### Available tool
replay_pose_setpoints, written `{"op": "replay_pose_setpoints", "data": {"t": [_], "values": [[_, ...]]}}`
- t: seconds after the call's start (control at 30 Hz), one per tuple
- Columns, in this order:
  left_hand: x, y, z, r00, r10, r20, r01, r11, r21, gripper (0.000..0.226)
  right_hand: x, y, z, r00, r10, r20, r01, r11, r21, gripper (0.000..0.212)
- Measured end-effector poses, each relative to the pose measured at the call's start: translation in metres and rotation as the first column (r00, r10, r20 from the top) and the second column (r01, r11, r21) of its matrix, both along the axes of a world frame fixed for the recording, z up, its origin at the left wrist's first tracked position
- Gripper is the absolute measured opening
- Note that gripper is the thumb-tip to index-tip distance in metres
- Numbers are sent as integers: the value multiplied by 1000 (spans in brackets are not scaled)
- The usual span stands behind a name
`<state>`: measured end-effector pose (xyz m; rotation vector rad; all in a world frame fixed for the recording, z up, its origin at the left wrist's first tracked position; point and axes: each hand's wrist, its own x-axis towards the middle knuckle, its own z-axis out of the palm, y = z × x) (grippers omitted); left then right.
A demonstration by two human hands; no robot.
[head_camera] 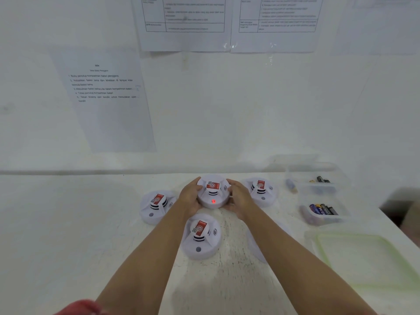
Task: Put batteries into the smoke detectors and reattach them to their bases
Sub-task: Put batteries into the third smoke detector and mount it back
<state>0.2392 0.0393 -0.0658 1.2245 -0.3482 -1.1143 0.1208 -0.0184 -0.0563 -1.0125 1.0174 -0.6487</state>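
A white smoke detector [213, 196] with a red label and a lit red light sits at the back middle of the table. My left hand [190, 196] grips its left side and my right hand [238, 198] grips its right side, fingers curled round the rim. Three more white detectors lie around it: one at the left [156, 206], one nearer me [201, 238], one at the right [261, 192]. A further white round part [255, 244] is mostly hidden under my right forearm.
Clear plastic tubs at the right hold batteries: a far tub [318, 181] and a nearer tub [323, 211]. A clear lid with a green rim [361, 258] lies at the near right. The white wall behind carries printed sheets. The table's right edge drops off by the tubs.
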Motion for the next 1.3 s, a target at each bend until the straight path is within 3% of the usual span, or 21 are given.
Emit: {"op": "replay_pose_setpoints", "data": {"t": [0.43, 1.3], "values": [[-1, -1, 1, 998, 67, 22, -69, 993, 98, 46, 0, -4, -5, 1000, -5, -8, 5, 1000, 1, 45], [-17, 15, 21, 999, 43, -21, -43, 999, 6, 40, -3, -2, -1, 1000, 27, -2, -27, 1000, 1, 47]]}}
